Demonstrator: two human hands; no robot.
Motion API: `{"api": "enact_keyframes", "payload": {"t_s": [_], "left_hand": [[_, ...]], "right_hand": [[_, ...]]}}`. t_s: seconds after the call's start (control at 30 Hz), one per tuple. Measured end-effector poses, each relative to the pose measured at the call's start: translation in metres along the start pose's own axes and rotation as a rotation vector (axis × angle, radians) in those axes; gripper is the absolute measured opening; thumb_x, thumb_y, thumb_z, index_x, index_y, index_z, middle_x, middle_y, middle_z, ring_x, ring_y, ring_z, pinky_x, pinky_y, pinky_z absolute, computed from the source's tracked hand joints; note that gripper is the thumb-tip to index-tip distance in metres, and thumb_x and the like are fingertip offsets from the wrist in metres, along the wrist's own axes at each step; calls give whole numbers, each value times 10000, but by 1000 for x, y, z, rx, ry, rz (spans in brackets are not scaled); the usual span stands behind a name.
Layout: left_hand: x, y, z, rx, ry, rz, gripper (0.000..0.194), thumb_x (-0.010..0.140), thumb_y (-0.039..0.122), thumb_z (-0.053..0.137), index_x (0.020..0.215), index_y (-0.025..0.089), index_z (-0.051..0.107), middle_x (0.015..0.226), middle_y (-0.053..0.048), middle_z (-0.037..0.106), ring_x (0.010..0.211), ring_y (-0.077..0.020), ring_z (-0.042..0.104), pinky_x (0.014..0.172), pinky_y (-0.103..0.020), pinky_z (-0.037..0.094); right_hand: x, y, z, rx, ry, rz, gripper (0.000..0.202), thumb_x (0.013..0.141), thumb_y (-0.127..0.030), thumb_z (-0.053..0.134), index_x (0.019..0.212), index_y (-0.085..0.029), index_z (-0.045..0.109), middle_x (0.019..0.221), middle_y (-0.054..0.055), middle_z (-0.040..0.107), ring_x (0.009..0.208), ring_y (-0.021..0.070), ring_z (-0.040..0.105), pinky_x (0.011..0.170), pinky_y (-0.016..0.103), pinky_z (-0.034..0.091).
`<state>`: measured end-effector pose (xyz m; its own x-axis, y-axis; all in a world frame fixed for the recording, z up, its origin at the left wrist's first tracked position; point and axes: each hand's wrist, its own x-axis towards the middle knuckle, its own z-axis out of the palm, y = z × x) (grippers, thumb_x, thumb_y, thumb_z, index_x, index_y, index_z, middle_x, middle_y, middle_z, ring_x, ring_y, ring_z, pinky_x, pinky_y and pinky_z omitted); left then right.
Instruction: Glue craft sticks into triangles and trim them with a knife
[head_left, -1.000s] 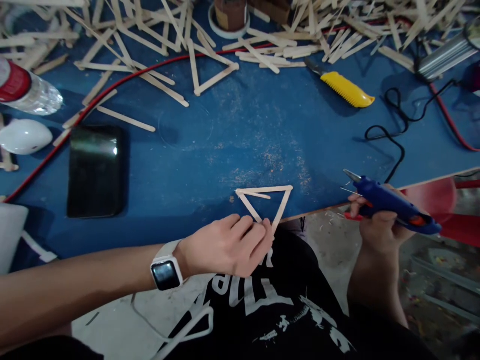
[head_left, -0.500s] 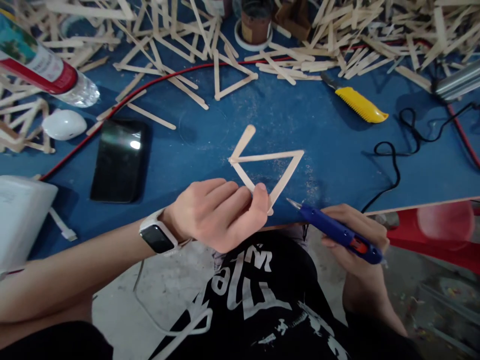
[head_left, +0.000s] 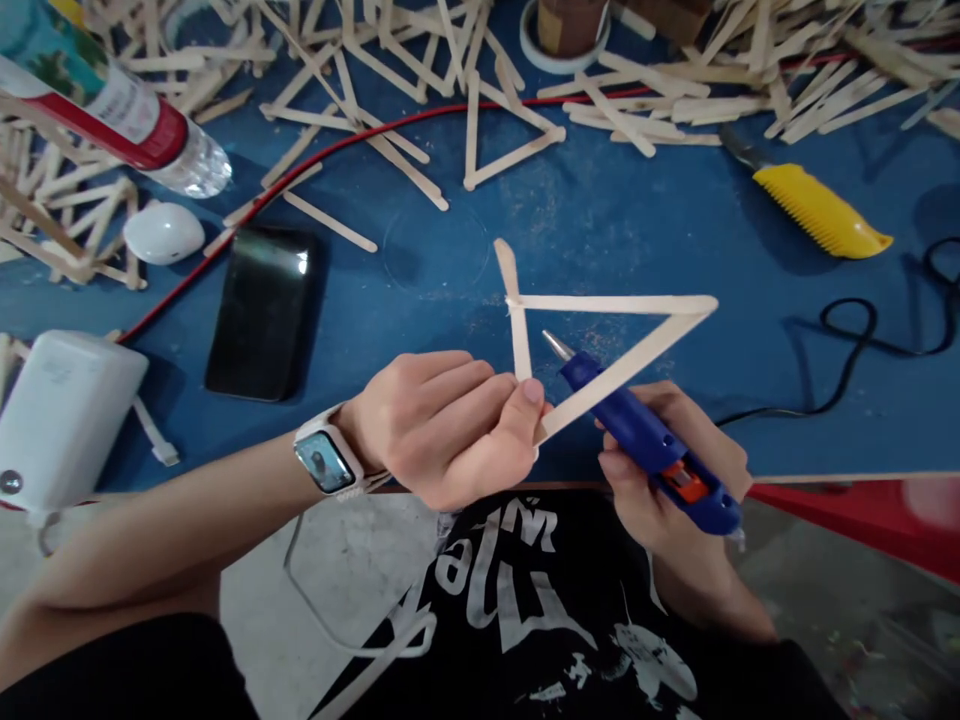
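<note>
My left hand (head_left: 457,425) is closed, pinching the lower corner of a triangle of wooden craft sticks (head_left: 619,305) between thumb and fingers. One more stick end juts up past the triangle's upper left corner. In my closed right hand (head_left: 675,450) is a blue hot glue gun (head_left: 637,430) with an orange part showing near its rear. Its metal nozzle points up and left, close to the triangle's left side. The triangle's long lower side crosses in front of the glue gun's body. Whether the nozzle touches any stick I cannot tell.
Loose craft sticks (head_left: 675,105) pile along the back, with another stick triangle (head_left: 517,160) before them. A yellow-handled knife (head_left: 821,210) lies right. Leftward are a phone (head_left: 262,312), a white earbud case (head_left: 163,233), a bottle (head_left: 127,120) and a white power bank (head_left: 71,420). A red cable (head_left: 322,155) crosses the table.
The triangle has been raised and turned in my left hand, its far corner swinging right. The glue gun has moved left, bringing its nozzle inside the triangle's outline. The view has shifted slightly.
</note>
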<state>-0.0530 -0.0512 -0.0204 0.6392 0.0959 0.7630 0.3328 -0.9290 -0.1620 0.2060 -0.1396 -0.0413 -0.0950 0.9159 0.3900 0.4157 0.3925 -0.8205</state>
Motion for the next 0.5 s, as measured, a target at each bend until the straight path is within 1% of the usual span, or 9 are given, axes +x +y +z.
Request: {"api": "enact_keyframes", "payload": {"t_s": [0.07, 0.13, 0.2, 0.3, 0.33, 0.4, 0.5], "left_hand": [[-1, 1, 1, -10, -16, -1, 214, 1084, 87, 776, 888, 164, 740, 759, -35, 711, 588, -154, 687, 469, -287, 560], [-2, 3, 1, 0, -11, -5, 239, 1068, 99, 801, 867, 189, 710, 745, -12, 701, 569, -146, 689, 464, -274, 569], [-2, 5, 0, 21, 0, -19, 267, 1059, 118, 810, 845, 208, 679, 738, 6, 700, 555, -135, 688, 459, -256, 578], [-1, 9, -3, 16, -57, -44, 257, 1047, 119, 805, 836, 210, 690, 750, 9, 710, 566, -137, 699, 469, -261, 611], [0, 10, -4, 0, -77, -46, 251, 1032, 111, 818, 832, 207, 699, 747, 6, 706, 572, -142, 703, 471, -266, 616], [1, 12, -6, -35, -91, -49, 256, 1006, 88, 822, 816, 207, 700, 731, 3, 687, 591, -154, 704, 476, -279, 619], [3, 17, -7, -76, -76, -77, 319, 989, 61, 773, 755, 222, 628, 726, -5, 681, 611, -159, 684, 504, -305, 635]], "right_hand": [[2, -1, 3, -48, 22, -26, 204, 1060, -326, 836, 1002, -234, 664, 998, 6, 763, 878, 156, 780, 764, 266, 643], [3, -2, 7, -88, 40, -52, 177, 1060, -292, 839, 1042, -237, 672, 999, 8, 770, 860, 156, 777, 732, 254, 638], [3, -2, 9, -110, 48, -60, 157, 1046, -242, 849, 1105, -239, 703, 1015, 12, 787, 843, 162, 778, 731, 260, 649], [0, -2, 8, -126, 41, -56, 223, 1003, -219, 875, 1175, -238, 735, 994, 4, 779, 799, 167, 757, 737, 275, 665], [-1, -3, 7, -139, 38, -48, 230, 994, -230, 879, 1174, -236, 736, 970, -1, 759, 767, 158, 730, 705, 267, 648], [-2, -6, 5, -189, 27, -23, 179, 1010, -270, 861, 1121, -236, 725, 941, -3, 716, 724, 142, 667, 641, 254, 595], [-3, -8, 1, -233, 9, -8, 126, 1067, -322, 786, 1030, -243, 695, 943, 12, 694, 701, 136, 611, 602, 264, 537]]}}
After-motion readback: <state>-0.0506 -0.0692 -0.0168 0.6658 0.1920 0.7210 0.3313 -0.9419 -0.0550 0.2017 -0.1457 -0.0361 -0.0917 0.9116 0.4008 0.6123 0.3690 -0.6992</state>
